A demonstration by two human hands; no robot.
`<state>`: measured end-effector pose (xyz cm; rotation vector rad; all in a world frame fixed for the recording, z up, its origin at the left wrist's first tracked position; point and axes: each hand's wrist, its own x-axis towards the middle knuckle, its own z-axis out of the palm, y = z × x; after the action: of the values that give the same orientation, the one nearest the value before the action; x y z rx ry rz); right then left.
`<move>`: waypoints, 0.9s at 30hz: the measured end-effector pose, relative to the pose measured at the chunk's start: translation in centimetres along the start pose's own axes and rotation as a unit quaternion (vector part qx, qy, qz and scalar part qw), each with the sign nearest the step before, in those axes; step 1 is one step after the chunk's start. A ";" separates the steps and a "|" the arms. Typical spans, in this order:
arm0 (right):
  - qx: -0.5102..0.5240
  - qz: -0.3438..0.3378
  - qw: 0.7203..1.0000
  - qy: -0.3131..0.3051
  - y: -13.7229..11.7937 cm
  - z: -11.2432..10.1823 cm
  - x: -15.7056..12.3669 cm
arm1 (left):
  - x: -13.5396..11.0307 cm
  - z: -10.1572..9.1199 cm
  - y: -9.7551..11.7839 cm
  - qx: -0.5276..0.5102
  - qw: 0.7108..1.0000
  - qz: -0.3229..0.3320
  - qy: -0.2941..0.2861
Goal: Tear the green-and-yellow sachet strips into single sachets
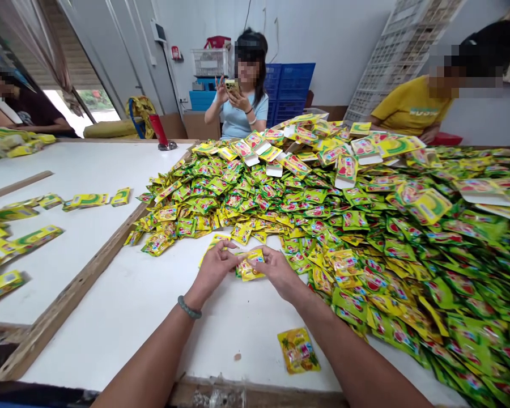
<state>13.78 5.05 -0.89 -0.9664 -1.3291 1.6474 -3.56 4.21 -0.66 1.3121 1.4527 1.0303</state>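
Note:
Above the white table, my left hand [219, 262] and my right hand [277, 268] come together on small yellow sachets [253, 270] printed with fruit. Both hands are closed, thumbs and fingers pinching the sachets from either side; a green edge peeks out below, so more than one may be stacked. Behind my left fingers shows another yellow packet [216, 242], partly hidden; whether it is held I cannot tell. A single yellow sachet [298, 351] lies flat near the front edge, beside my right forearm. Just beyond my hands rises a large heap of green and yellow sachets [238, 198].
Open yellow cartons [346, 169] rest on top of the heap. A wooden strip [80, 289] divides the table, with flat yellow boxes [85, 200] on its left side. A red object [158, 129] stands at the back. One person [244, 107] holds a phone; others sit at both sides.

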 end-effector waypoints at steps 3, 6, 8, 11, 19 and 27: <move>-0.074 -0.040 0.993 0.087 0.4 -0.7 0.5 | 0.7 -0.6 -0.2 0.289 0.943 0.043 0.162; -0.173 -0.074 0.970 0.154 0.5 -1.6 0.9 | 1.2 -1.1 -0.6 0.467 0.875 0.032 0.127; -0.204 -0.084 0.960 0.175 0.4 -2.2 1.0 | 1.3 -1.3 -0.7 0.482 0.873 0.021 0.071; -0.186 -0.103 0.960 0.185 0.0 -2.7 1.0 | 1.0 -1.9 -0.3 0.452 0.891 0.008 0.045; -0.194 -0.156 0.952 0.177 -0.5 -2.7 1.2 | -0.5 -1.4 0.2 0.088 0.993 -0.001 -0.077; -0.323 -0.117 0.934 0.100 -1.2 -3.7 0.7 | -0.9 0.1 0.2 -0.160 0.975 -0.056 -0.142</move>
<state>17.03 7.25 -0.31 -1.2485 -1.8034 0.9043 -3.40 3.29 -0.37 1.0805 1.0829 0.9156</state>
